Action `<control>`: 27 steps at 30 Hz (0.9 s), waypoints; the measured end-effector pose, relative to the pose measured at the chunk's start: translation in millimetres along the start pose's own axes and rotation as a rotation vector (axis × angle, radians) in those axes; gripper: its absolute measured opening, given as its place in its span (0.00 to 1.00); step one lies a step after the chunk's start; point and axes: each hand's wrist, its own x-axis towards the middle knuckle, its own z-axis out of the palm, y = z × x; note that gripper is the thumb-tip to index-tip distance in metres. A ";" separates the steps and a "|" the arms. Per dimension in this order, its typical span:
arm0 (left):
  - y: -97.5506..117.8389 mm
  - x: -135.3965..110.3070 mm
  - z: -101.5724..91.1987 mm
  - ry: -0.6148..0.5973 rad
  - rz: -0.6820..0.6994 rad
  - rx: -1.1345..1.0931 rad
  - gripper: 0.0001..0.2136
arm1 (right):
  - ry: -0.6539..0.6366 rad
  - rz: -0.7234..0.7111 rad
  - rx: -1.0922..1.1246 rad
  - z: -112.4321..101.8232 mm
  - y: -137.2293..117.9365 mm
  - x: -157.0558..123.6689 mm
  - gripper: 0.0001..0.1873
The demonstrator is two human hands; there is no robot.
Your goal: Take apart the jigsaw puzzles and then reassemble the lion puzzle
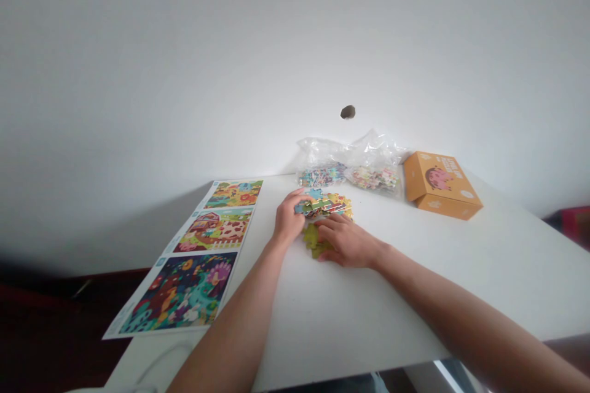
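A heap of colourful jigsaw puzzle pieces (338,204) lies on the white table in front of me. My left hand (291,215) is at the heap's left side, its thumb and fingers closed on some of the pieces. Just nearer to me is a clump of yellow-green puzzle pieces (313,242). My right hand (348,241) curls over the right side of that clump with the fingers bent onto it. The fingertips partly cover the pieces, so how many each hand grips is hidden.
A sheet with three printed pictures (212,230) lies along the table's left edge. Behind the heap are two clear plastic bags of puzzle pieces (322,174), against the white wall (230,61). An orange box (442,187) stands at the back right. The wall has a round hole (348,112).
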 end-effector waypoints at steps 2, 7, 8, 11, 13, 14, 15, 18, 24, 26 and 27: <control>-2.4 0.4 -0.2 0.039 -0.034 -0.035 0.27 | -0.009 0.021 0.030 -0.1 -1.2 -0.9 0.18; -3.1 0.7 -0.1 0.017 -0.144 -0.137 0.23 | 0.005 0.085 -0.031 6.1 0.8 -3.9 0.29; -1.3 0.6 -0.3 0.009 -0.155 -0.138 0.21 | 0.006 0.090 -0.055 7.0 1.5 -4.2 0.29; 6.2 -0.1 -0.9 -0.031 -0.130 -0.067 0.18 | 0.001 0.071 -0.099 7.4 4.1 -4.0 0.25; 10.0 -0.4 -0.8 -0.064 -0.086 -0.007 0.16 | -0.020 0.035 -0.106 5.6 6.2 -2.7 0.22; 10.9 -0.4 -0.4 -0.077 -0.068 0.015 0.16 | -0.034 0.015 -0.107 4.2 7.4 -1.9 0.20; 10.9 -0.4 0.0 -0.086 -0.053 0.033 0.16 | -0.048 -0.006 -0.107 2.4 8.4 -1.1 0.18; 7.4 -0.1 2.2 -0.095 -0.028 0.074 0.16 | -0.066 -0.061 -0.081 -4.4 10.7 -0.3 0.13; 1.1 -0.4 5.4 -0.081 -0.007 0.102 0.16 | 0.118 0.015 0.065 -10.9 19.4 -6.3 0.10; 0.8 -0.4 5.4 -0.073 -0.007 0.100 0.17 | 0.232 0.179 0.205 -9.7 29.0 -9.1 0.13; 0.7 -0.2 5.3 -0.068 -0.008 0.099 0.17 | 0.311 0.301 0.275 -9.0 35.7 -10.6 0.15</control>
